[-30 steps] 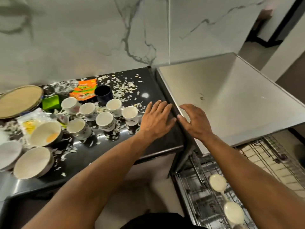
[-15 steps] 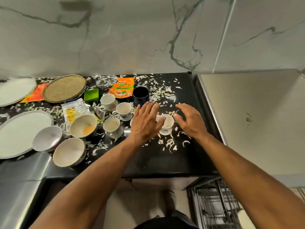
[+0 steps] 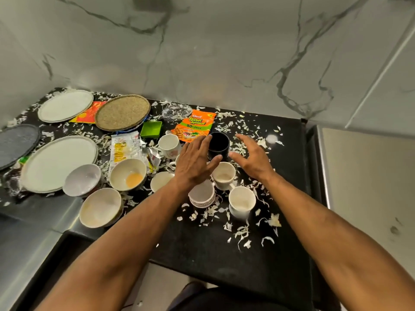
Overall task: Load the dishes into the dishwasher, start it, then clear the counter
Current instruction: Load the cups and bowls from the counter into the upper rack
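On the counter [image 3: 224, 254], plates [image 3: 59, 162] lie far left, bowls [image 3: 128, 173] beside them. Your left hand [image 3: 194, 161] hovers open above the white cups [image 3: 241, 202]; your right hand [image 3: 252, 157] hovers open beside the black cup [image 3: 219, 142].

An orange snack packet [image 3: 193, 126] lies flat near the marble wall [image 3: 202, 52]. Just left of that packet sits a small green tray [image 3: 151, 129], and left of the tray a round woven mat [image 3: 122, 112] overlaps a red-and-yellow wrapper [image 3: 89, 113]. A torn white-and-yellow wrapper [image 3: 121, 149] lies in front of the tray. White shreds [image 3: 242, 232] are scattered all around the packet.
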Demonstrator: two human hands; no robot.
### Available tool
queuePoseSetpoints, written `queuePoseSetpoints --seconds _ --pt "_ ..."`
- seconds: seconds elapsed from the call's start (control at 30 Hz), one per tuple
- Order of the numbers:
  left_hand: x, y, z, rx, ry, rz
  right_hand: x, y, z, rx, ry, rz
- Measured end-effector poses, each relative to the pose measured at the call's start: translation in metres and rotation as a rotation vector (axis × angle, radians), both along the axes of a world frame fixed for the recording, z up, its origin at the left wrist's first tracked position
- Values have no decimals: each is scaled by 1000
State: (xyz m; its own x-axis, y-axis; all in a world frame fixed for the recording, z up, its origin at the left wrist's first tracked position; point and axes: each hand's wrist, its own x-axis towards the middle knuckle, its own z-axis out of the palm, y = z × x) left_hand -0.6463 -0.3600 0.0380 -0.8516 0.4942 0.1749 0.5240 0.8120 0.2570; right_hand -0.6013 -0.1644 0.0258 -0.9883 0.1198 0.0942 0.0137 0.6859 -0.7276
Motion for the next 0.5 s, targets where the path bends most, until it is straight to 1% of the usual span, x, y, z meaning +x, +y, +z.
queuePoseSetpoints --seconds 0.17,0.33,0.43,0.5 --pt "-23 8 3 -61 -77 -93 -30 3 1 -149 -121 104" --pt "-46 15 9 -92 -270 -108 -54 4 -3 -322 -262 187" --pt "-54 19 12 -84 -349 -102 -64 5 -9 -351 -308 231" --pt "-58 21 11 -26 -398 -103 -68 4 -12 -346 -306 257"
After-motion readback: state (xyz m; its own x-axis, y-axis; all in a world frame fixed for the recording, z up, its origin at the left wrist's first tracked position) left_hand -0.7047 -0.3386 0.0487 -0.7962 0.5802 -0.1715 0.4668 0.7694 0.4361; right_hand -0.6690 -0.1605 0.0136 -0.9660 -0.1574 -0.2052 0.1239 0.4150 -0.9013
